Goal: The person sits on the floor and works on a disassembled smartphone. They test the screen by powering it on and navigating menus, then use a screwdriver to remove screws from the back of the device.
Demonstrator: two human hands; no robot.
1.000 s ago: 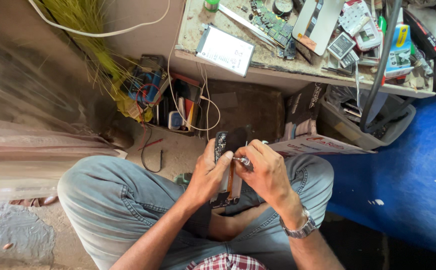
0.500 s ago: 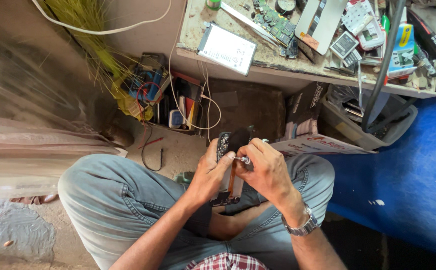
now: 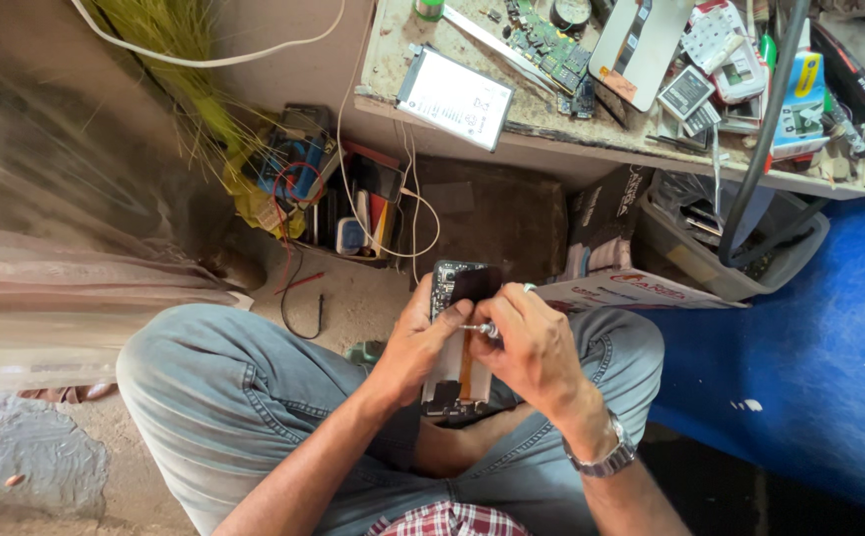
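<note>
An opened mobile phone point(image 3: 455, 288) with its back off lies upright between my knees, its dark circuit board and orange ribbon showing. My left hand point(image 3: 414, 349) grips the phone along its left side. My right hand point(image 3: 532, 347) holds a small metal screwdriver point(image 3: 477, 329) with its tip pointing left onto the phone's middle. A silver wristwatch point(image 3: 606, 459) sits on my right wrist. I sit cross-legged in blue jeans point(image 3: 224, 407).
A cluttered workbench point(image 3: 551, 124) stands ahead with a green circuit board point(image 3: 543, 40), phone parts and a white battery point(image 3: 454, 97). Below it sit a box of tools and wires point(image 3: 338, 199), a grey bin point(image 3: 720, 248) and a white packet point(image 3: 641, 291). A blue mat point(image 3: 809, 357) lies at right.
The view shifted slightly. Both hands stay on the phone, with the screwdriver still at its middle.
</note>
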